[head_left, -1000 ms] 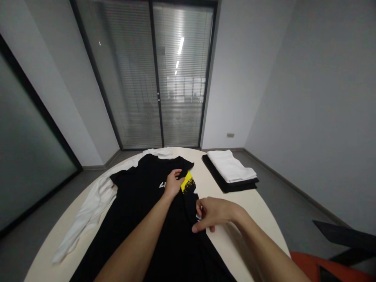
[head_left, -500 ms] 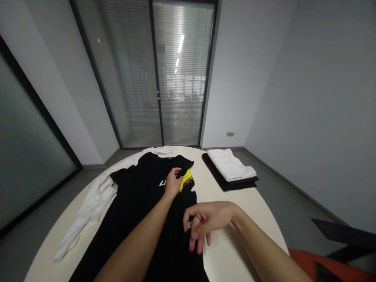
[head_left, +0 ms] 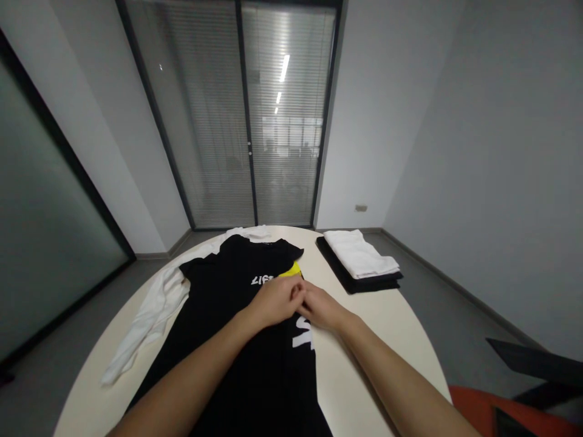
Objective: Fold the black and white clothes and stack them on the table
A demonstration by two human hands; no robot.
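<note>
A black T-shirt (head_left: 228, 285) with white lettering and a yellow patch lies spread on the table, its right side folded inward. At that right edge, just below the yellow patch, my left hand (head_left: 277, 300) is closed on the fabric. My right hand (head_left: 324, 306) meets it there, fingers pinched at the same edge. The two hands touch, and they cover the cloth between their fingertips. White lettering on the folded part shows just below my hands.
The round cream table (head_left: 364, 376) carries a white garment (head_left: 157, 309) under the shirt's left side. A folded stack sits at the right, a white cloth (head_left: 359, 255) over black ones (head_left: 378, 284). Beyond the lower right edge stands an orange chair (head_left: 473, 403).
My right hand has moved up and left, from hanging loosely over the shirt's edge to the left hand. My left hand has shifted slightly down and turned. The white lettering is now uncovered.
</note>
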